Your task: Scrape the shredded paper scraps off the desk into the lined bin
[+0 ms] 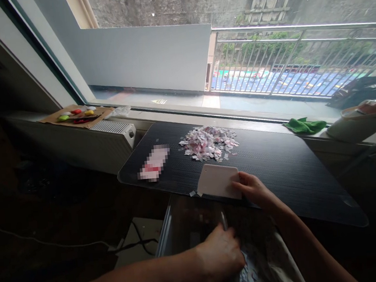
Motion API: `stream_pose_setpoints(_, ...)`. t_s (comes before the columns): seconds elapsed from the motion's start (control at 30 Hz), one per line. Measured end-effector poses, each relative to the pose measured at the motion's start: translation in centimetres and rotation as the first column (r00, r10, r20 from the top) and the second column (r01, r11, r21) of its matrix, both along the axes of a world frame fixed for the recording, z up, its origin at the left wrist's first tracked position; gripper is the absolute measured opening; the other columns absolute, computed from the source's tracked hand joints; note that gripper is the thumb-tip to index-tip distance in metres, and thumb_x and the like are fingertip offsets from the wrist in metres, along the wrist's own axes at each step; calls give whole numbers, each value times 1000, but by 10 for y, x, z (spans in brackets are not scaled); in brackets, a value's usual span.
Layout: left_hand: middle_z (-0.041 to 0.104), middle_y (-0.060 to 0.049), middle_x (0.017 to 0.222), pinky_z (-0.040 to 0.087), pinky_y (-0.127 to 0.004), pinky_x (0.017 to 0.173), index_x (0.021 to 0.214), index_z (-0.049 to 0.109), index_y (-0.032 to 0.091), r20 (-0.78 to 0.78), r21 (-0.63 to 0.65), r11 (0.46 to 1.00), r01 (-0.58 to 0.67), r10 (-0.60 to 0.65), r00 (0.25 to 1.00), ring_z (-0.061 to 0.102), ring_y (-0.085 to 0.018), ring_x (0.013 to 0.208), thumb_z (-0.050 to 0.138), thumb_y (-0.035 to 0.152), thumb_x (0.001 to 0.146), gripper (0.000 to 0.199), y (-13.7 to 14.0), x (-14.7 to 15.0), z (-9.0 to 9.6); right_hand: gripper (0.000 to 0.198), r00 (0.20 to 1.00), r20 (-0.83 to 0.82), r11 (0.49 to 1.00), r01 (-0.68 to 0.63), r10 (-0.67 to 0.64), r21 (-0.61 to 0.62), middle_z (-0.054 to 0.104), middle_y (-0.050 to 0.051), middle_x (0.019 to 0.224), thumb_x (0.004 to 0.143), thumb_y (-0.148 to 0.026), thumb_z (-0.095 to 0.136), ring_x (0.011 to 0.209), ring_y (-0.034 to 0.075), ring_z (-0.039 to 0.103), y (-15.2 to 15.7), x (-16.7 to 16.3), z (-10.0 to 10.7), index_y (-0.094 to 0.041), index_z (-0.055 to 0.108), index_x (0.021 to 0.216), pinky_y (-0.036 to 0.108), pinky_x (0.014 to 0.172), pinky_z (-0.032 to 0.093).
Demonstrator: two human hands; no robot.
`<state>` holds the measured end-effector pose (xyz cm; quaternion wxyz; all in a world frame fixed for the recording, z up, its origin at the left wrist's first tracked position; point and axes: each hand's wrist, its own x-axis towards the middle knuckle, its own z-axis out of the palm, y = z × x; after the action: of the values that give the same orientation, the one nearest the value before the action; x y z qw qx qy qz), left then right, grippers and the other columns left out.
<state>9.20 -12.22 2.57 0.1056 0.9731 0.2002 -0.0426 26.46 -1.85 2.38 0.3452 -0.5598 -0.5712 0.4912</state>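
My right hand (251, 187) grips the right edge of a flat white rectangular plate (218, 180) with rounded corners, which lies at the front edge of the black table (268, 160). Behind the plate is a heap of small cut paper pieces (208, 142), white with pink tints. Lower down, in front of the table, my left hand (221, 253) is closed; a thin silvery strip (224, 221) sticks up from its fingers. That hand is over a clear plastic box (165, 226), with pale scraps (248, 269) beside it. Loose paper bits (195, 194) lie by the plate's left corner.
A blurred-out pink and white item (154, 163) lies on the table's left. Along the window sill are a green cloth (306, 125), a pale container (357, 121) with someone's hand near it, and cardboard (102, 114) with coloured items. A radiator (111, 132) stands left.
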Motion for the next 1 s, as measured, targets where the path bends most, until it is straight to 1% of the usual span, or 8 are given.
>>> stream_pose_setpoints(0.1, 66, -7, 82, 42, -44, 77, 77, 69, 17, 6, 2, 1000, 5, -5, 1000, 54, -27, 88, 66, 15, 81, 5, 0, 1, 0, 27, 1000, -30, 1000, -5, 5, -19, 70, 3, 75, 61, -37, 68, 68, 19, 61, -3, 0, -1, -17, 66, 78, 29, 63, 49)
stream_pose_setpoints(0.47, 64, -9, 80, 42, -41, 71, 76, 69, 16, -11, -2, 1000, 1, -1, 1000, 55, -26, 85, 64, 15, 82, 8, 2, 0, -2, 34, 992, -87, 991, 78, -87, -111, 73, 6, 79, 55, -36, 74, 72, 23, 66, -6, 8, 3, -17, 68, 82, 32, 63, 52)
stream_pose_setpoints(0.53, 64, -8, 81, 42, -41, 71, 76, 68, 16, -22, -7, 1000, 2, -3, 1000, 54, -26, 85, 63, 16, 83, 8, 2, 0, -3, 33, 987, -104, 989, 115, -125, -98, 73, 6, 79, 56, -37, 73, 72, 23, 66, -5, 9, 4, -18, 66, 81, 32, 63, 52)
stream_pose_setpoints(0.63, 64, -8, 80, 41, -39, 71, 77, 68, 16, -46, -17, 1000, 4, -5, 999, 55, -26, 84, 63, 16, 83, 8, 3, 1, -2, 31, 979, -100, 984, 178, -178, -4, 72, 5, 81, 60, -38, 70, 72, 21, 65, 1, 4, 5, -19, 63, 83, 31, 64, 51)
stream_pose_setpoints(0.73, 64, -8, 81, 41, -39, 72, 78, 68, 16, -55, -23, 1000, -7, 6, 998, 55, -26, 87, 63, 16, 85, 9, 3, 0, 1, 24, 988, -23, 982, 154, -153, 110, 70, 4, 79, 67, -36, 64, 69, 19, 63, 9, -6, 7, -19, 61, 84, 30, 61, 49)
stream_pose_setpoints(0.83, 64, -8, 83, 41, -38, 72, 79, 69, 15, -57, -30, 999, -23, 22, 998, 54, -26, 89, 63, 15, 85, 8, 3, -3, 3, 16, 981, 139, 973, 102, -133, 206, 68, 3, 74, 70, -32, 60, 65, 17, 60, 14, -11, 15, -20, 61, 81, 29, 59, 46)
stream_pose_setpoints(0.93, 64, -7, 84, 41, -38, 71, 79, 68, 15, -56, -47, 998, -45, 42, 998, 54, -26, 89, 64, 15, 84, 6, 4, -8, 3, 10, 932, 325, 961, 71, -159, 266, 67, 1, 68, 69, -29, 61, 61, 17, 57, 7, 3, 30, -23, 63, 77, 29, 57, 44)
stream_pose_setpoints(1.0, 64, -7, 85, 41, -37, 70, 81, 68, 15, -60, -65, 996, -59, 55, 997, 54, -26, 91, 64, 15, 84, 5, 5, -11, 4, 10, 899, 409, 964, 50, -158, 262, 68, 0, 67, 69, -31, 63, 58, 16, 57, -4, 22, 41, -24, 64, 77, 28, 55, 42)
